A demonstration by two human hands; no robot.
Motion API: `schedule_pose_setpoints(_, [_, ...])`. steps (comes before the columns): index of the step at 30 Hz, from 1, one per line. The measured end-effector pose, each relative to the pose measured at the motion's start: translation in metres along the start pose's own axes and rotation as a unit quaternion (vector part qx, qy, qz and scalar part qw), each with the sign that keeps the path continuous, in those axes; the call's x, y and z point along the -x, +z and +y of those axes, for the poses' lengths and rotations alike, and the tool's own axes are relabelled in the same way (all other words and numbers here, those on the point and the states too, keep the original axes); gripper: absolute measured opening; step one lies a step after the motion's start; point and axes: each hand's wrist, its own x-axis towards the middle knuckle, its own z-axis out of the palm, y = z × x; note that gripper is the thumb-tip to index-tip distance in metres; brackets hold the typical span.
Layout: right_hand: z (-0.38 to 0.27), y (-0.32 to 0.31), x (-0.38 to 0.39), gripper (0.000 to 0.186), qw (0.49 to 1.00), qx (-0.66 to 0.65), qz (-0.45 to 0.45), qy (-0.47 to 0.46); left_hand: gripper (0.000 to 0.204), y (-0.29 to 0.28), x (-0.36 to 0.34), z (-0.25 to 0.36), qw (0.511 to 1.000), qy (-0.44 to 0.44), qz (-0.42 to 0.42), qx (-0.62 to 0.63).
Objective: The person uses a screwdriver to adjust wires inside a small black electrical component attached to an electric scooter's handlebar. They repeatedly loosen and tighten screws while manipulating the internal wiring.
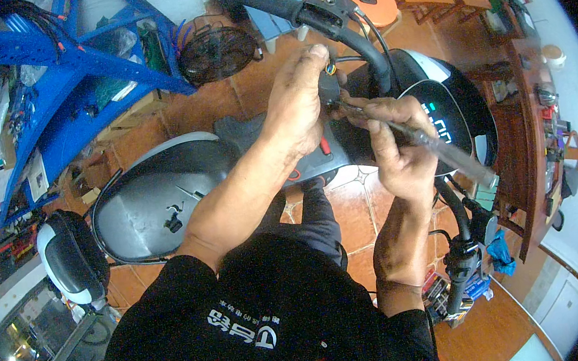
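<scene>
My left hand (294, 98) is closed around a small dark block-like part (328, 89), whose exact kind I cannot make out. Thin coloured wires (330, 69) come out beside its thumb. In my right hand (402, 142) is a screwdriver with a see-through handle (469, 163). Its tip end meets the dark part, though the fingers hide the exact contact. Both hands work above the front of an electric scooter, between its handlebar (379, 63) and its lit dash display (442, 120). On the scooter's black seat (156, 203) lie a few small dark pieces (174, 218).
A blue metal rack (43, 87) loaded with goods stands at the left, near a black floor fan (217, 52). An orange-topped stool (368, 2) carries a dark phone-like object. Wooden furniture (524, 175) lines the right side. The other handlebar grip (459, 268) juts out close to my right forearm.
</scene>
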Motion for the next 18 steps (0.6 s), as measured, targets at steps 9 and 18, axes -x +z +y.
schedule_pose_setpoints(9, [0.003, 0.006, -0.009, 0.01, 0.997, 0.064, -0.036, -0.029, 0.025, -0.013, -0.005, -0.003, 1.0, 0.006, -0.007, 0.016])
schedule_pose_setpoints(18, [0.0, 0.004, -0.011, 0.005, 0.997, 0.03, -0.03, 0.071, 0.026, -0.011, -0.007, -0.001, 0.999, -0.004, 0.028, -0.013])
